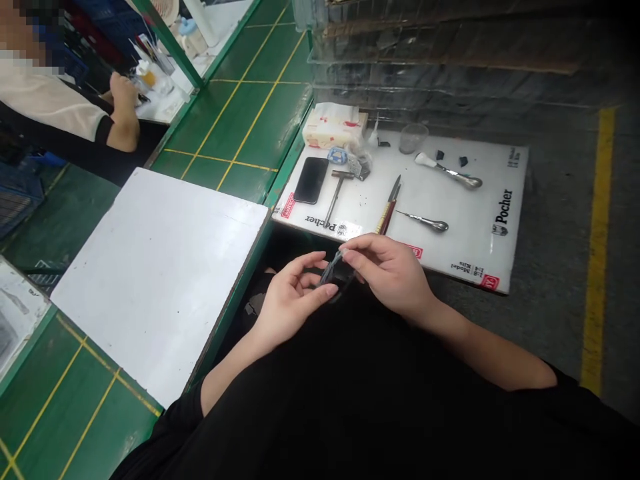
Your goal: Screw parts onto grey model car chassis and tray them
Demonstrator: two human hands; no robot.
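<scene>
A small dark grey piece [329,269], thin and long, is held between my two hands above my lap. My left hand [293,293] supports its lower end between thumb and curled fingers. Thumb and forefinger of my right hand [393,270] pinch the upper end; the exact kind of piece is too dark to make out. Just beyond my hands, on a white printed board, lie pointed hand tools with red and yellow handles [389,208] and a thin metal pick [425,221]. A small hammer [338,193] rests farther left.
On the board [493,267] are a black phone [311,180], a tissue pack [333,127], a transparent cup [413,139], a white-tipped metal tool [447,171] and small dark pieces [463,161]. A white sheet [165,280] covers the green bench [225,127] at left. A co-worker's hand [123,93] shows beyond.
</scene>
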